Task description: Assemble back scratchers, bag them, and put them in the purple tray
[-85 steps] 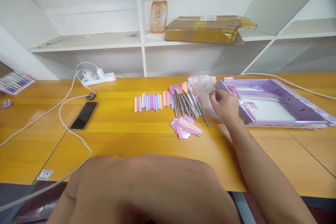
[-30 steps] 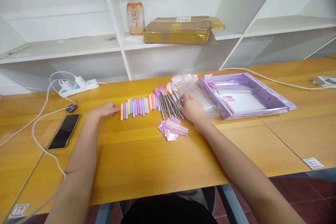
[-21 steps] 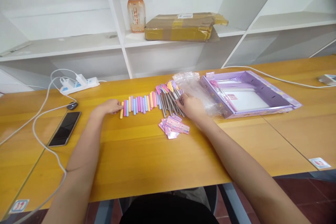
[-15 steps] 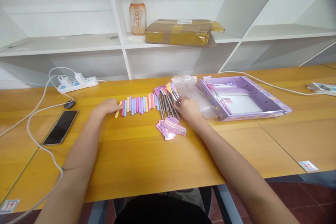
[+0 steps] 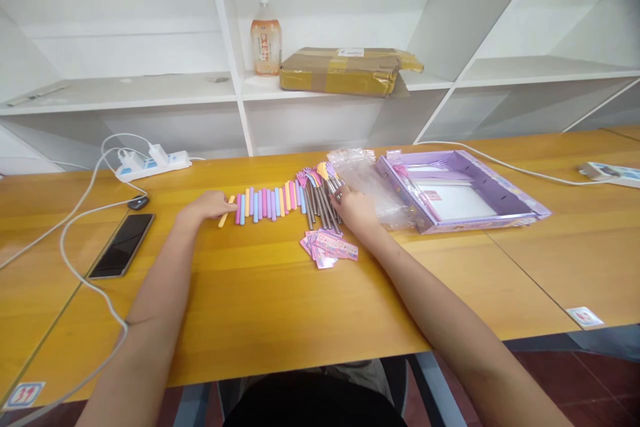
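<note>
**Both hands set at either end of a coloured row**

At the near edge of the table (image 5: pixel 280 320), a number sticker (image 5: pixel 25 395) is fixed at the left, its red digits seemingly 39; a second sticker (image 5: pixel 584 317), at the right, cannot be read. Farther in, pink printed cards (image 5: pixel 336 247) are heaped loosely, their print too fine to be made out, and a phone (image 5: pixel 123 245) is laid at the left.

Beyond these, a row of coloured sticks (image 5: pixel 265 204) is lined up. The left hand (image 5: pixel 206 205) is set at its left end, fingertips drawn narrow at the top of a yellow stick (image 5: pixel 225 217) that is slanted away from the rest (whether it is truly pinched cannot be told). The right hand (image 5: pixel 356 210) is curled at the right side of the metal-shafted pieces (image 5: pixel 316 203); whether a shaft is gripped cannot be told either. The step in hand is judged to be a separating of single pieces, for which a light pinch seems called for, with neighbours left undisturbed.

Clear bags (image 5: pixel 360 177) and a purple box (image 5: pixel 500 190) are placed to the right. On the shelf (image 5: pixel 175 90) behind, Chinese characters are carried by an orange-labelled bottle (image 5: pixel 266 47), no brand being legible; a taped carton (image 5: pixel 345 77) is marked with an unreadable white label.
</note>
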The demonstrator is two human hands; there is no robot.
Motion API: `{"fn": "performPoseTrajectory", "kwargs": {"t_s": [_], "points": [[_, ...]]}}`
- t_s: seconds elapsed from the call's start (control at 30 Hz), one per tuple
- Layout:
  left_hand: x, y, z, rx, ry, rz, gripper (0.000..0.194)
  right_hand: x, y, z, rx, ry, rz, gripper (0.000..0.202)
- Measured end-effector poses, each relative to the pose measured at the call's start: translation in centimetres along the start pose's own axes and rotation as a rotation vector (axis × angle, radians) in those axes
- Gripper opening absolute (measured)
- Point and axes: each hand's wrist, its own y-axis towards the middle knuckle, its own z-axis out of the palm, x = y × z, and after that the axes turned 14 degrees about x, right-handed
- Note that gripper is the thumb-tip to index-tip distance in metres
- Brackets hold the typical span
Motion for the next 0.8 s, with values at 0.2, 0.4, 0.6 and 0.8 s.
{"fn": "performPoseTrajectory", "kwargs": {"t_s": [0.2, 0.4, 0.6, 0.8], "points": [[-0.5, -1.5, -0.6, -0.020, -0.087, 0.025, 0.032, 0.1, 0.8, 0.4, -0.071, 0.062, 0.058, 0.034], [-3.0, -3.6, -1.7, -0.153, -0.153, 0.151, 0.017, -0.4, 0.9, 0.2, -0.222, 0.696, -0.020, 0.020], [-9.1, -5.4, 0.3, 0.025, -0.497, 0.557, 0.014, -0.5, 0.6, -0.6, -0.112, 1.408, -0.099, 0.044], [-13.4, -5.4, 3.6, 0.185, -0.660, 0.773, 0.018, -1.0, -0.4, -2.4, 0.105, 1.903, -0.344, 0.055]]}}
